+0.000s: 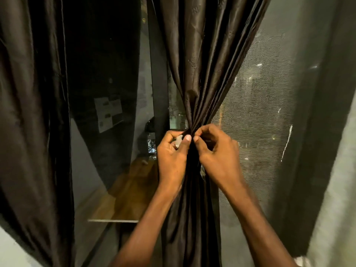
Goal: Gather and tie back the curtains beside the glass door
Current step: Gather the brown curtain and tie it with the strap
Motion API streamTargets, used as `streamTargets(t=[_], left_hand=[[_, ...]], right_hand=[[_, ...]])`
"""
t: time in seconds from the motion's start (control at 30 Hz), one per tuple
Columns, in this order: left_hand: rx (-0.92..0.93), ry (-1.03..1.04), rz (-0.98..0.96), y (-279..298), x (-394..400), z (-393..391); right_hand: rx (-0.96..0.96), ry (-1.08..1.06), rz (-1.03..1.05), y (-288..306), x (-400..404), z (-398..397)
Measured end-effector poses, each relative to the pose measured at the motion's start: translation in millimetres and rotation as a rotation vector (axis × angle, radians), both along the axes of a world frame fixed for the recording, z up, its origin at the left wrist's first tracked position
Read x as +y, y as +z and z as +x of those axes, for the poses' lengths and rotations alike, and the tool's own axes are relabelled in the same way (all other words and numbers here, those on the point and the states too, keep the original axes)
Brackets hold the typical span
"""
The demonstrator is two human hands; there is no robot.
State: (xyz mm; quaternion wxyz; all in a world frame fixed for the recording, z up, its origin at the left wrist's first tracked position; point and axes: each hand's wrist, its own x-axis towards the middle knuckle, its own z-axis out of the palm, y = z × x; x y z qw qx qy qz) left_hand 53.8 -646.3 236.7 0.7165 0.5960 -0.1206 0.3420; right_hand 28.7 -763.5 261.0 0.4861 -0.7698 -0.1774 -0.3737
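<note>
At the far left a dark brown satin curtain point(32, 116) hangs in loose vertical folds, reaching from the top of the view down past the lower edge. Just right of it stands the glass door point(107, 97), its dark pane reflecting pale sheets of paper point(108, 115) and, lower down, a wooden surface point(125, 191). In the middle hangs a second brown curtain point(202, 70), wide at the top and drawn into a tight bunch where the two hands meet it, then falling straight below them. The left hand point(171, 157) grips the gathered cloth from the left side, thumb up against the bunch and the fingers curled around it; something small and pale shows inside its grasp, too hidden to name. The right hand point(217, 153) touches the same bunch from the right, its thumb and bent fingers pinching the folds just beside the left thumb. Behind the right hand is a mesh screen point(258, 116) with blurred lights showing through it. At the far right edge hangs a darker greenish drape point(319, 112), beside a pale wall point(337, 218).
</note>
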Motion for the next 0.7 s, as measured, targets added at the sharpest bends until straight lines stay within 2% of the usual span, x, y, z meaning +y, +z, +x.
streamTargets(t=[0.1,0.23,0.37,0.47,0.6,0.7], left_hand=[[-0.049,-0.098,0.021,-7.4,-5.7,-1.7],[-0.075,-0.112,0.167,-20.1,-12.5,-4.7],[-0.109,-0.009,0.404,-25.1,-10.6,-6.1],[-0.186,0.147,0.525,-30.2,-13.4,-11.7],[-0.242,0.367,0.501,-25.4,-6.6,-14.1],[-0.271,0.417,0.422,-7.7,12.2,-12.8]], right_hand=[[0.088,0.003,0.034,3.0,3.5,-1.3],[0.177,-0.035,0.165,7.3,0.7,3.0],[0.213,-0.015,0.278,6.8,-0.3,12.2],[0.246,0.067,0.431,6.3,0.9,19.7],[0.284,0.164,0.523,6.0,2.2,25.4],[0.121,-0.063,0.332,3.8,-4.4,24.2]])
